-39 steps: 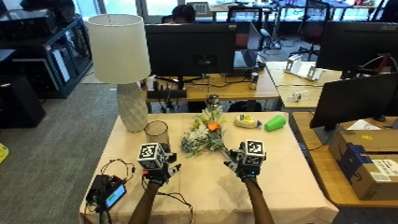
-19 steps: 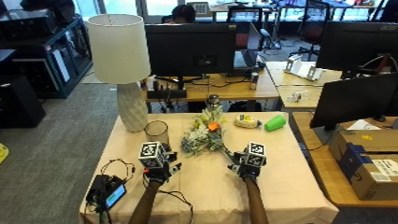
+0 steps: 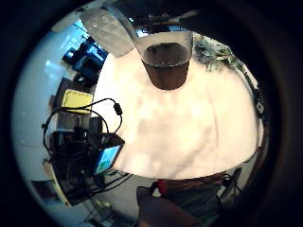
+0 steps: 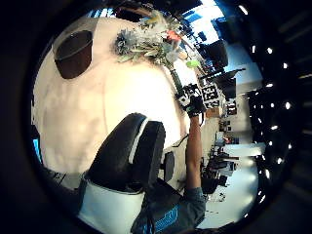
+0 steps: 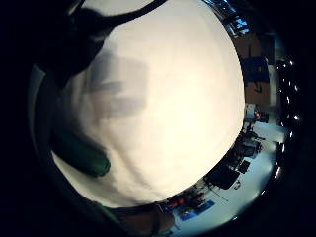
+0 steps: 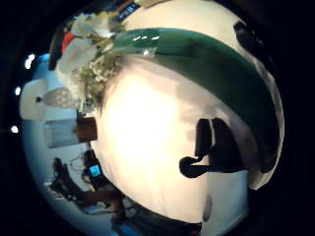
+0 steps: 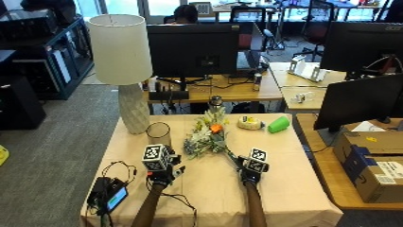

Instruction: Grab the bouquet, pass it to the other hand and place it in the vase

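The bouquet [image 7: 206,138] lies flat on the table [image 7: 283,156], with its flowers pointing away from the person and its green stem end pointing toward the right hand [image 7: 250,171]. The right hand sits right at the stem end. The stem fills much of that hand's thumb side view, very close to the palm, but I cannot tell if the fingers are around it. The left hand [image 7: 161,170] rests on the table, well apart from the bouquet, and holds nothing. Its fingers look relaxed. The vase [image 7: 158,135] stands upright just in front of the left hand, beside the flowers. A lamp [image 7: 123,66] stands at the table's far left corner.
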`<state>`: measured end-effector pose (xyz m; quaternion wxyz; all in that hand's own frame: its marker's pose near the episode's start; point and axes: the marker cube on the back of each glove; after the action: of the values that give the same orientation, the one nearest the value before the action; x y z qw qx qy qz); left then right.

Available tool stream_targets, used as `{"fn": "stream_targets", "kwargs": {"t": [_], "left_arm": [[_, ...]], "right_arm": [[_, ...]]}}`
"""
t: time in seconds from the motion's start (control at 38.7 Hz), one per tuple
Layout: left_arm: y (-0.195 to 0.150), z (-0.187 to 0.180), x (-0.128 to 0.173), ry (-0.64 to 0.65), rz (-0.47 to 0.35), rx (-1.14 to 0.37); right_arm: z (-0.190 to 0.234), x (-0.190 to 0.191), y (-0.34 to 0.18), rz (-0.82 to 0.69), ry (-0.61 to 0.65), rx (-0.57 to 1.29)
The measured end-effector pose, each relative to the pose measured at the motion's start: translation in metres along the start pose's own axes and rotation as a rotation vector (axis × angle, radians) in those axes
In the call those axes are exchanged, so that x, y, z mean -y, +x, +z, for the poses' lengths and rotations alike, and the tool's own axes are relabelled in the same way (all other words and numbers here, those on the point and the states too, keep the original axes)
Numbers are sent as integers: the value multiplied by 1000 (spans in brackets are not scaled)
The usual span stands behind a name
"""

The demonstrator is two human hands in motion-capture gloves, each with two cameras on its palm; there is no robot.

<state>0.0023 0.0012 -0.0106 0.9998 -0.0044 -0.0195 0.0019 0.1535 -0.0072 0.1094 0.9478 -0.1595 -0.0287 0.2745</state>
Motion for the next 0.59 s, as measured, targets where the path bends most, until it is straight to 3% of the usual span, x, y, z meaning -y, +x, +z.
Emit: {"fn": "stream_targets", "kwargs": {"t": [0.21,0.31,0.59], "left_arm": [[-4,10,5,-3,-3,-5],[-5,12,6,-2,-4,-7],[-5,12,5,-10,-10,-9]], "right_arm": [[-2,13,11,65,179,-73],[-6,19,2,24,264,-3],[-6,23,8,22,365,-58]]}}
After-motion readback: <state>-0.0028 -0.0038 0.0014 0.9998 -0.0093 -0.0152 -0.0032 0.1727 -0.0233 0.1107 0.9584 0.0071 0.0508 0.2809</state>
